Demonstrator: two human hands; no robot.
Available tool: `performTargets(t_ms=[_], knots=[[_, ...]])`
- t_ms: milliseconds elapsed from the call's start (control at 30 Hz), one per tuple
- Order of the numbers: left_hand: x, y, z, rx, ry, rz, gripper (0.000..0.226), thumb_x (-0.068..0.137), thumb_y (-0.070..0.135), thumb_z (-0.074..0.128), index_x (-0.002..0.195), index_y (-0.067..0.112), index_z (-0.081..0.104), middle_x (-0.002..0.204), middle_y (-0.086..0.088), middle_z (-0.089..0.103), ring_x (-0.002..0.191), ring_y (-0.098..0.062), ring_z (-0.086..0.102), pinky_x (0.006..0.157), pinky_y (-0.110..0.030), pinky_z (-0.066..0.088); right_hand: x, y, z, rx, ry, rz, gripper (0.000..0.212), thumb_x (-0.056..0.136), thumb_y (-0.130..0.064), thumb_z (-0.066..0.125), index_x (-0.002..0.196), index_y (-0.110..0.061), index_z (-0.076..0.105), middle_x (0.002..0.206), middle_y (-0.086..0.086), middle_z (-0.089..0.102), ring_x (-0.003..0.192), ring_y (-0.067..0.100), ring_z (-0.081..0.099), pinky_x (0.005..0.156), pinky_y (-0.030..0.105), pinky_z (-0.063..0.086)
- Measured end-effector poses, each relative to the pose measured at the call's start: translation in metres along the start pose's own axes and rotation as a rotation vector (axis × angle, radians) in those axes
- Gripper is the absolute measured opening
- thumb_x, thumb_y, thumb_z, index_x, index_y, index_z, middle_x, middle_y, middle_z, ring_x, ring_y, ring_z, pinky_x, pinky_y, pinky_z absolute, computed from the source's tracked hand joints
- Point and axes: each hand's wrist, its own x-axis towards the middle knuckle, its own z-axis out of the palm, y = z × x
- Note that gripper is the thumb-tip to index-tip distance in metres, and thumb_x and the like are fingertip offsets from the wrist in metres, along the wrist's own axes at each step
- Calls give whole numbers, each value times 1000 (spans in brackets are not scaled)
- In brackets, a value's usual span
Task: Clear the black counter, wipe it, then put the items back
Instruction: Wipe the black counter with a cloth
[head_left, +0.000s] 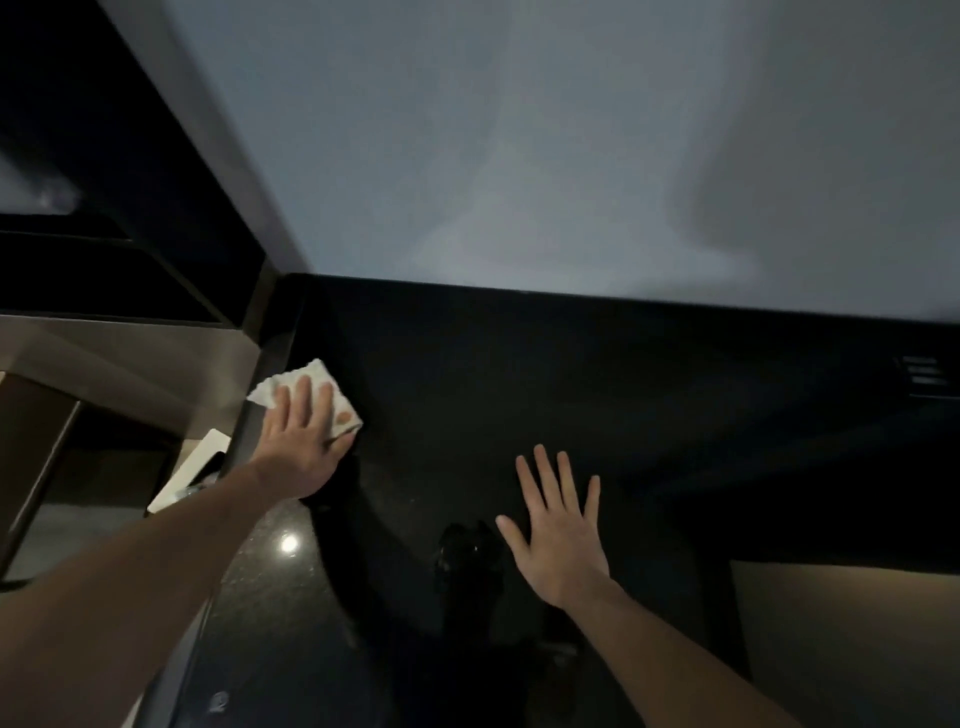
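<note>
Cloth: a white folded cloth (311, 397), marked with an orange-brown stain at its near corner, lies flat on the black bench (571, 395) at about 9 o'clock, tight against the bench's left edge near the back corner.
Left hand: the left hand (301, 441) presses down on the cloth with straight, spread fingers, gripping nothing.
Right hand: the right hand (558, 530) rests palm-down on the bare bench at about 5 o'clock, fingers splayed and relaxed, well apart from the cloth.
Bench: glossy and dark, it reflects a ceiling light (289, 543) at 7 o'clock; no items stand on the visible surface, so the wiping step appears to be under way.
Surroundings: a pale grey wall (571, 156) rises behind at 12 o'clock; a white object (187, 478), partly hidden by the forearm, sits below the left edge.
Risk: with the cloth at the very edge, an outward stroke could push it off onto whatever lies below.
Risk: the stained corner could smear the polished top rather than clean it.
Risk: the bare palm may leave prints on wiped ground.
</note>
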Motion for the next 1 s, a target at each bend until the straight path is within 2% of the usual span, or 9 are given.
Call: performTargets(t_ms=[67,133,300,367,433,500,600,833,1000], knots=[[8,7,-1,9,-17,-66,81,101,68,24,165,27,-2,171,-10,-15,155,-40,-17,127,-52,-3,1,1,4,16,30,-13,77,102,-71,13,163,-32,-13,170,-5,-25,157,25,-25,125,63,-8],[21,7,5,47,-3,-62,82,98,73,10,165,26,8,171,-14,-10,154,-46,-15,125,-59,-4,1,2,6,33,49,-22,77,102,-70,14,164,-32,-12,171,-5,-25,157,24,-25,125,63,-9],[38,6,13,29,-60,-142,88,95,75,14,165,22,11,170,-19,-2,154,-49,-7,124,-60,5,0,6,9,34,86,-47,76,103,-68,18,165,-30,-5,172,-3,-19,158,24,-21,126,62,-5],[42,3,13,61,-107,-110,90,93,77,1,164,24,17,170,-19,-3,153,-50,-10,124,-62,2,0,8,9,47,80,-60,75,104,-67,20,165,-30,-4,172,-4,-20,158,23,-21,126,60,-6],[44,12,5,31,-105,-121,78,101,70,17,165,27,5,171,-14,-13,154,-44,-17,125,-57,-3,1,11,7,70,74,-79,74,104,-65,23,165,-32,-3,172,-5,-21,158,21,-21,128,58,-4],[46,27,3,5,-26,-82,79,104,58,34,164,27,-7,170,-8,-21,154,-37,-22,126,-51,-7,-1,23,4,92,59,-85,75,105,-64,25,165,-33,-6,170,-4,-27,157,18,-24,129,53,-5],[42,55,6,32,-41,46,81,104,57,36,163,28,-11,169,-5,-26,153,-34,-27,126,-51,-9,-11,57,-3,34,15,-66,76,104,-66,23,163,-34,-12,168,-3,-33,155,21,-28,129,50,-4],[39,165,23,-7,-73,232,90,85,76,4,161,31,-18,166,-1,-33,150,-30,-34,123,-52,-14,-47,159,-18,22,34,133,74,104,-67,17,164,-35,-13,167,-8,-35,154,18,-32,129,52,-4],[41,235,32,11,-98,302,87,87,76,0,159,33,-23,164,0,-38,149,-30,-37,125,-54,-13,-71,237,-28,62,87,233,76,100,-71,10,165,-35,-4,170,-8,-27,155,16,-29,129,51,-3]])
